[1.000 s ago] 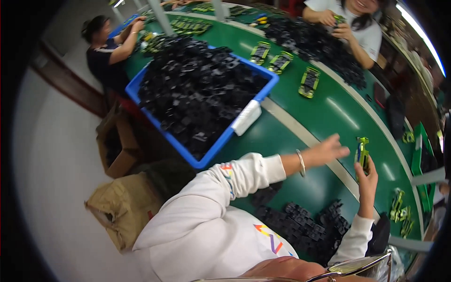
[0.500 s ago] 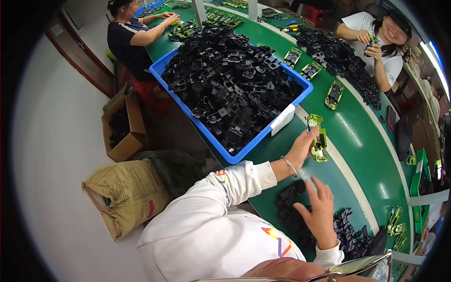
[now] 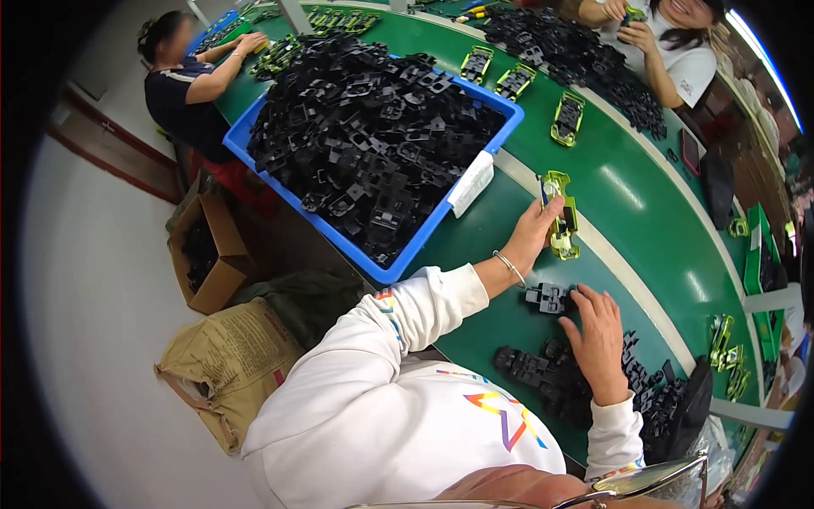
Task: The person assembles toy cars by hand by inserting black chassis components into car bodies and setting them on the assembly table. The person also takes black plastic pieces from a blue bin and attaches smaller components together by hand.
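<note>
left hand (image 3: 534, 231) clamped on yellow-green toy car shell (image 3: 563, 229), over the green bench (image 3: 623, 204), near blue bin (image 3: 386, 274). right hand (image 3: 599, 338) apart from left, at edge of grey plastic part (image 3: 546, 298); cannot tell if gripped. black plastic pieces (image 3: 527, 366) heaped nearby.

a printed tan sack (image 3: 233, 360) sits near an open brown cardboard box (image 3: 222, 280).

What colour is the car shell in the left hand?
The car shell is bright yellow-green, seen best in the head view.
</note>
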The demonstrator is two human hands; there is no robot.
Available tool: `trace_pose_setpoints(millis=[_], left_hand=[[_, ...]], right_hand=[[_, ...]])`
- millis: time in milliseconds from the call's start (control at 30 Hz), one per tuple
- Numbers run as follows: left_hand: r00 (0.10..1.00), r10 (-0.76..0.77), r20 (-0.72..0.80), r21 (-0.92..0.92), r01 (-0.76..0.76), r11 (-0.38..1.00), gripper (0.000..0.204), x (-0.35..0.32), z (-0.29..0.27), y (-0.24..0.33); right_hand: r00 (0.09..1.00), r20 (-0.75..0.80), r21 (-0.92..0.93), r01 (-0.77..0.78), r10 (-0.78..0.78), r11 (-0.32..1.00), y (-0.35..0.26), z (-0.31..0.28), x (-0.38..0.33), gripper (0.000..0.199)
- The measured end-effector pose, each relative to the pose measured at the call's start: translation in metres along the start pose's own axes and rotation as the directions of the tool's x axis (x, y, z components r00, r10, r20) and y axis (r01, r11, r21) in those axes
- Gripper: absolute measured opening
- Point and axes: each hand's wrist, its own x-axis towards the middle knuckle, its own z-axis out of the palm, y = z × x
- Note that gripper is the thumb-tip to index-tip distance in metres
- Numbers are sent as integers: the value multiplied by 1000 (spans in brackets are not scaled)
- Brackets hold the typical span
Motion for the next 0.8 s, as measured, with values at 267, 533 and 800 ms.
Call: trace_pose_setpoints(millis=[267,533,800], left_hand=[[999,30,26,11,-30,999,45,0,2,-2],[998,34,44,-10,-34,999,47,-2,-3,1],[999,32,37,-34,-31,999,46,-2,-4,0]], right_hand=[[1000,6,8,-25,25,1000,8,-5,9,39],[1000,7,10,10,-10,1000,20,-8,24,40],[996,-14,116,-87,89,989,22,-6,20,48]])
